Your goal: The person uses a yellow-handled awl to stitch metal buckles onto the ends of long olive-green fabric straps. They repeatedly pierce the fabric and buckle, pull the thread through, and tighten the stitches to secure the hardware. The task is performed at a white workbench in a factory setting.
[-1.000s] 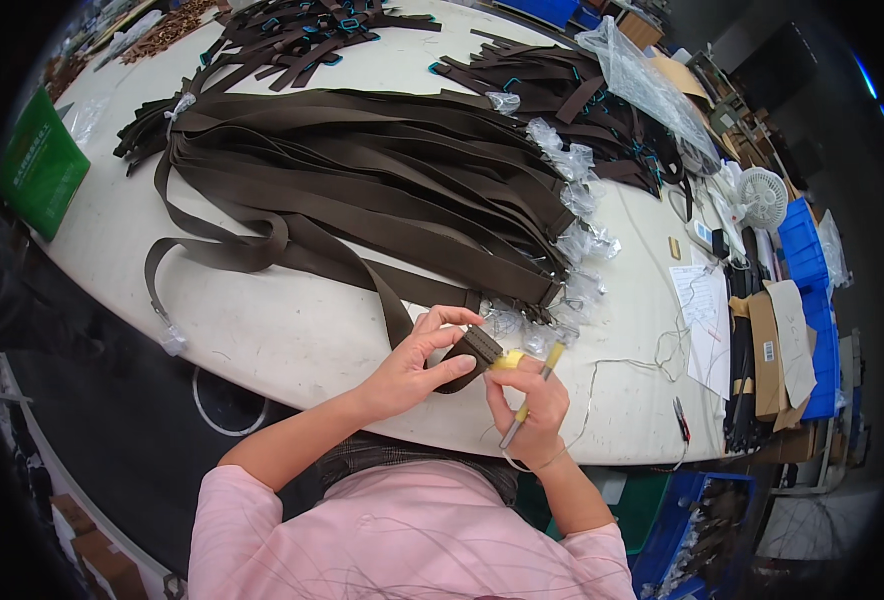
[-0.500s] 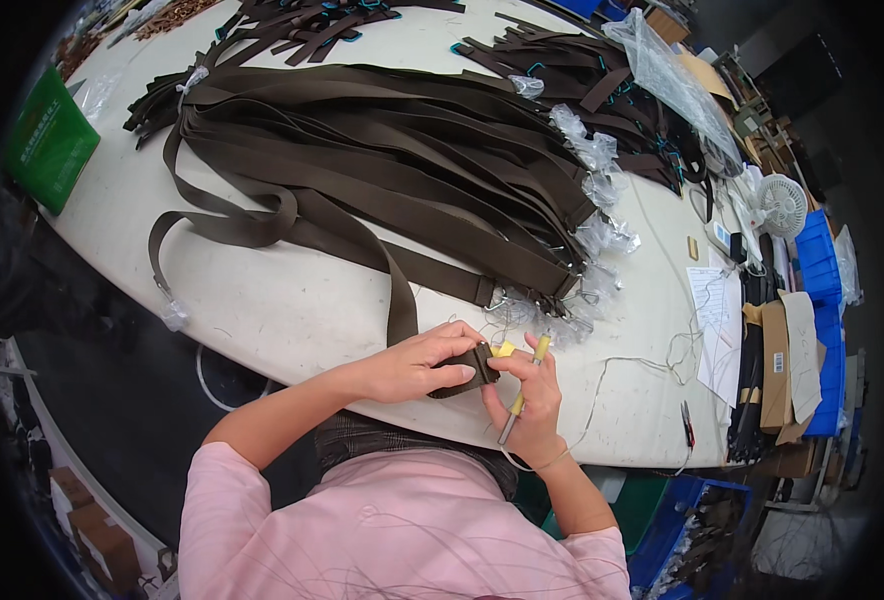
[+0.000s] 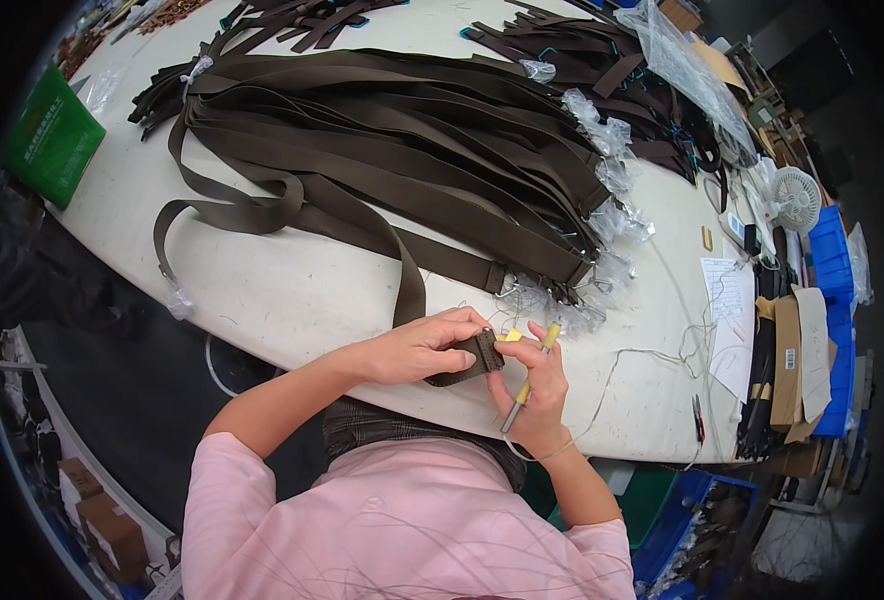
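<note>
My left hand (image 3: 417, 349) pinches the folded end of a dark brown webbing strap (image 3: 482, 352) just above the table's near edge. The rest of that strap rises behind the hand and curls left across the table. In my right hand (image 3: 539, 393) is a slim pen-like tool (image 3: 534, 374) with yellow and grey sections, held between the fingers. The right fingertips touch the strap end too. A small yellow piece (image 3: 511, 336) shows between the hands, partly hidden. Behind them lies a big bundle of brown straps (image 3: 382, 130), with clear plastic wrap (image 3: 612, 225) around its right-hand ends.
A green bag (image 3: 54, 140) stands at the left edge. More straps (image 3: 587, 75) lie at the back. On the right are a white fan (image 3: 795, 198), paper sheets (image 3: 727, 310), a red-handled tool (image 3: 699, 418), cardboard (image 3: 786, 365) and blue bins (image 3: 834, 265). A thin cord (image 3: 607, 385) crosses the table.
The view has shifted slightly. Both hands stay together at the strap end, which has turned a little so its folded face shows more. The pen-like tool remains in the right hand.
</note>
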Demonstrator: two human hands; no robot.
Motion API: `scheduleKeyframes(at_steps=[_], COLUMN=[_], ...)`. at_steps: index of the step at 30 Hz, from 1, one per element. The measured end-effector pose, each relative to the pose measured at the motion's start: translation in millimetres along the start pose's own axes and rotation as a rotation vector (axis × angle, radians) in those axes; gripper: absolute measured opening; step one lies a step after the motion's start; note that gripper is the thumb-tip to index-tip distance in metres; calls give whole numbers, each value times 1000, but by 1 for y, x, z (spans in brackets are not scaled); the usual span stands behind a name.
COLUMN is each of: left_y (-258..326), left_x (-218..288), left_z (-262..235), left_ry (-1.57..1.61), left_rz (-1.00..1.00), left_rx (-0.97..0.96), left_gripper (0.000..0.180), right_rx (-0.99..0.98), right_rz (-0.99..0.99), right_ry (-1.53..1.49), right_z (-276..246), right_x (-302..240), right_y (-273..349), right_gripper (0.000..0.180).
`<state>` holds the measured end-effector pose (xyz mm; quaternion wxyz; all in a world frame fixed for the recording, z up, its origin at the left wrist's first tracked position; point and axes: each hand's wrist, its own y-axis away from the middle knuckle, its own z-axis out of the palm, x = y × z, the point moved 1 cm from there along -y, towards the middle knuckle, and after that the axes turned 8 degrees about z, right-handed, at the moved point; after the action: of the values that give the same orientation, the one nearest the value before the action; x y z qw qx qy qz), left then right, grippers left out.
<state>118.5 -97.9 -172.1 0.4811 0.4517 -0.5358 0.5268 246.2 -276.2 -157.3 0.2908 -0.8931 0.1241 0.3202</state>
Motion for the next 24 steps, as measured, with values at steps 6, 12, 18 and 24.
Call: scheduleKeyframes(at_steps=[6,12,18,24], left_y=[14,109,204,74], left_x=[24,77,59,45], left_z=[-16,-111,-167,-90], left_ry=[-149,84,-562,-1646], left_rz=[76,164,-291,-56], left_rx=[110,1028,1720,1203], left_gripper=[30,30,68,50], right_rx=[29,84,-7,1], right_rz=[-31,-27,-135,-368], right_ry=[42,141,290,422], right_z=[-7,-37,-31,-23], right_x=[-1,17,35,65], right_y=[-8,-16,-50,-62], right_gripper=[37,24,28,25])
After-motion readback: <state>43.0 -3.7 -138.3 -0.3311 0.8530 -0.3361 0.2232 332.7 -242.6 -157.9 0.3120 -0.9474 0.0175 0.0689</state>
